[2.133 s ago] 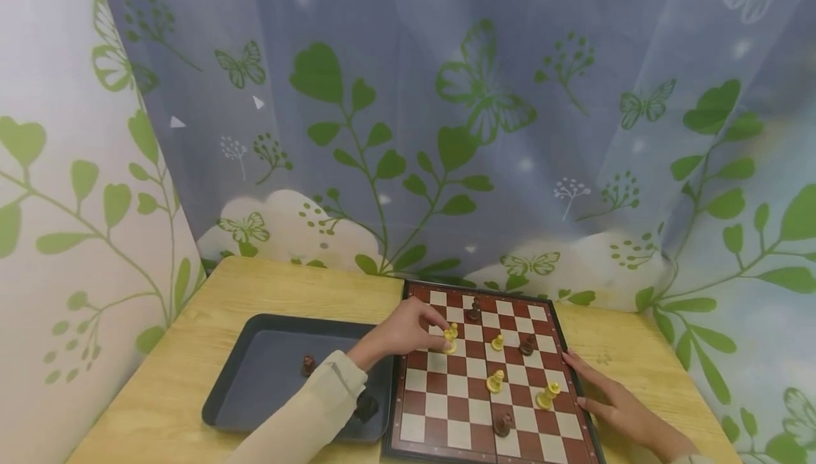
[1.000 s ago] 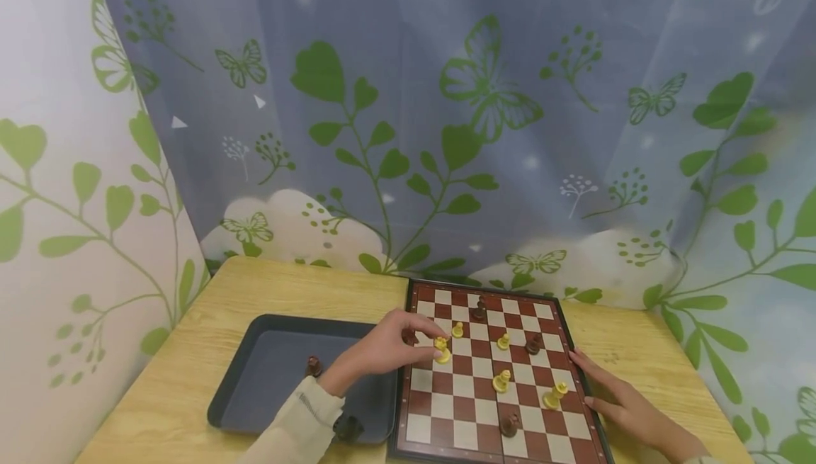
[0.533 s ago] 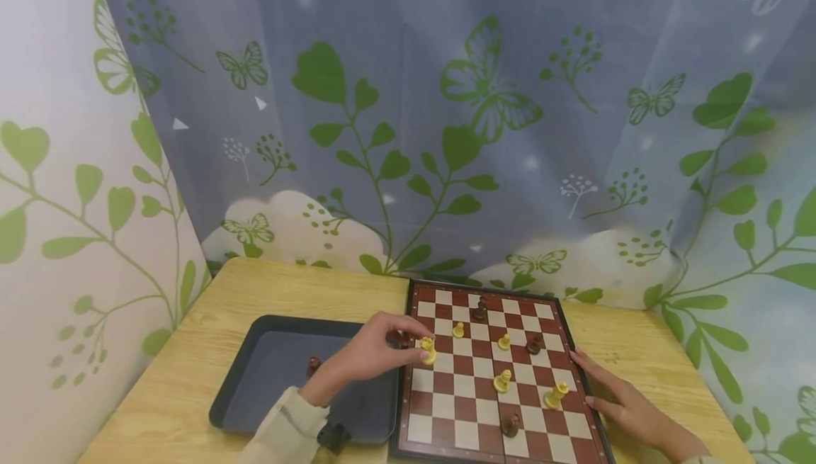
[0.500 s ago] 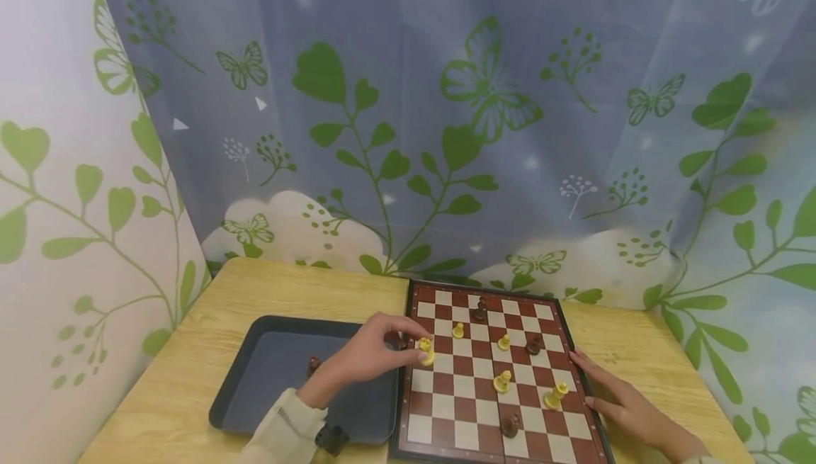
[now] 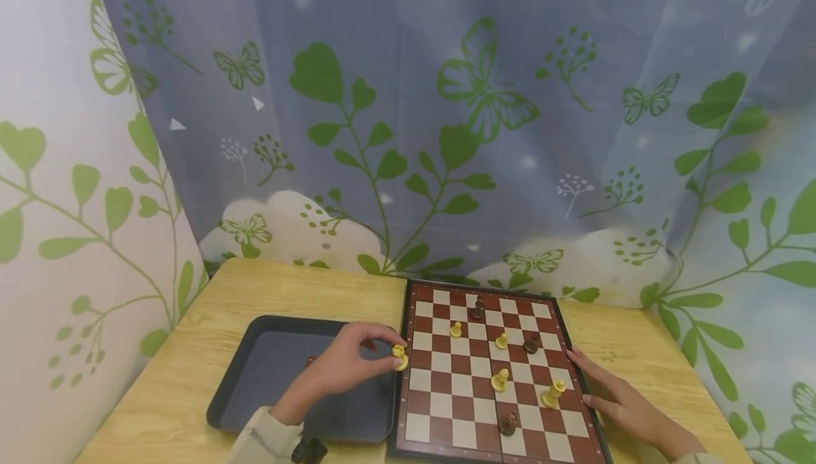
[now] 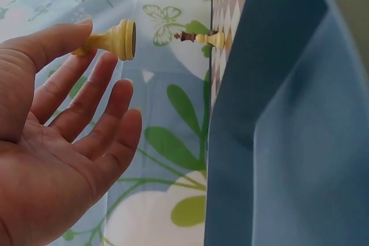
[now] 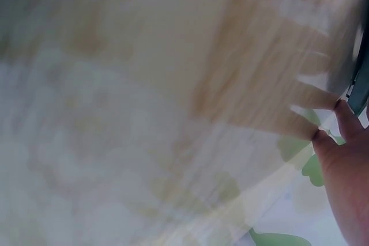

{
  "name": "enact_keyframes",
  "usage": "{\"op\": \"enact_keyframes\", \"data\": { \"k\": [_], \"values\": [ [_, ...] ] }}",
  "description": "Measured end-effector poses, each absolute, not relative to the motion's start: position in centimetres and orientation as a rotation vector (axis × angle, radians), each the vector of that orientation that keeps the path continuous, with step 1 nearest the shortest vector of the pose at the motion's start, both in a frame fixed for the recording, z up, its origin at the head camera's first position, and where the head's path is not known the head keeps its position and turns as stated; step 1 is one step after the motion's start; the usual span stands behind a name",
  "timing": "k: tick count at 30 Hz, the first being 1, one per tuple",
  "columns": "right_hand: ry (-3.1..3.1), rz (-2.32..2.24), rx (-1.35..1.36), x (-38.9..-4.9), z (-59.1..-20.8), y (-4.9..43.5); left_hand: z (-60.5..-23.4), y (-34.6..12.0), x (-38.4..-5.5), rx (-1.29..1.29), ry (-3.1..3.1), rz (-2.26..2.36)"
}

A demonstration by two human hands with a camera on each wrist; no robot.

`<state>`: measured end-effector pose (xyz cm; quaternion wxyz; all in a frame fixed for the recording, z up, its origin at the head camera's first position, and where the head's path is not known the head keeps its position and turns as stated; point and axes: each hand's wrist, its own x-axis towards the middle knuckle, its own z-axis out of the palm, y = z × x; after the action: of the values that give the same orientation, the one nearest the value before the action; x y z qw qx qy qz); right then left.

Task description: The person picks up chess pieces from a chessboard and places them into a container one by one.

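Observation:
My left hand [image 5: 347, 365] pinches a yellow chess piece [image 5: 399, 356] with a notched top between thumb and index finger, over the tray's right rim beside the board. In the left wrist view that chess piece [image 6: 118, 40] is held by its head, base pointing away, and the other fingers are spread loosely. The red-and-white chessboard [image 5: 440, 404] carries several yellow and dark brown pieces, among them a yellow pawn [image 5: 455, 330] and a dark knight [image 5: 508, 423]. At the board's right edge rests my right hand [image 5: 621, 400], fingers extended and fingertips against the frame.
A dark blue-grey tray [image 5: 239, 368] stands left of the board on the wooden table [image 5: 166, 379]. A dark chess piece [image 5: 310, 360] lies in it, partly hidden by my left hand. Behind the table hangs a leaf-and-butterfly curtain [image 5: 395, 95].
My left hand has lifted the yellow chess piece from the board's left side and carried it left to the tray's rim. The right hand stays at the board's edge.

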<state>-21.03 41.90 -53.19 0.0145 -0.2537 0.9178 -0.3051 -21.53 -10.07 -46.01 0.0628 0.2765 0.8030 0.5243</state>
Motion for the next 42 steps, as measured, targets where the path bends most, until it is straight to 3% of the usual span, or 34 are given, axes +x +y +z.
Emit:
{"op": "enact_keyframes", "data": {
  "k": [22, 42],
  "values": [
    [2.847, -0.931, -0.755, -20.9, -53.1, 41.9, -47.8, -15.2, -18.3, 0.532, 2.63, 1.645],
    [2.843, -0.952, -0.766, -20.8, -52.9, 41.7, -48.5, -16.7, -17.5, 0.393, 2.966, 1.421]
  ]
}}
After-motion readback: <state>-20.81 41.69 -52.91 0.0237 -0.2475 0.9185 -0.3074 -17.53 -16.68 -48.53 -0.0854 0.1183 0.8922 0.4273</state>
